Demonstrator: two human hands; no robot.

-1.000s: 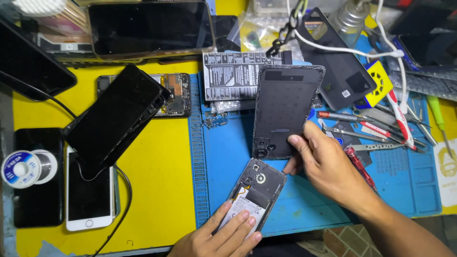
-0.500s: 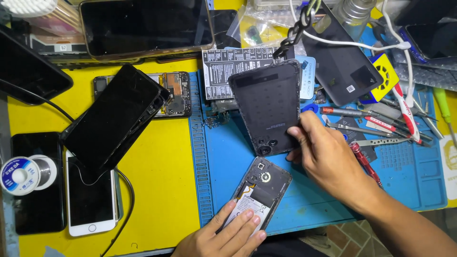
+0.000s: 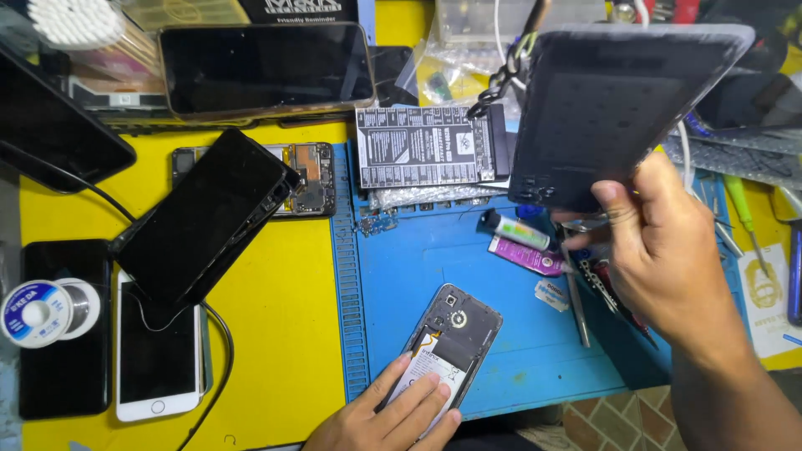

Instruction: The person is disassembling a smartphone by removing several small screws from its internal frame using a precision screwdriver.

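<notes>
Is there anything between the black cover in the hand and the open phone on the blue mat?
Nothing visible. The right hand holds the black back cover up in the air; the open phone, pinned by the left hand, has bare blue mat around it.

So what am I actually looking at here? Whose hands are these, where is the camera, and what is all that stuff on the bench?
There is no machine here: a person works with two bare hands, and the single camera sits on their head, looking down at the bench. The left hand presses flat on an opened phone with its back off, lying on a blue work mat. The right hand holds up a dark back cover, lifted clear of the mat and tilted toward the camera. Under it lie a small tube, a pink strip and some thin hand tools. On the yellow table to the left are a white phone, a black phone resting tilted across other devices, a spool of wire, and a large dark screen at the back.
</notes>
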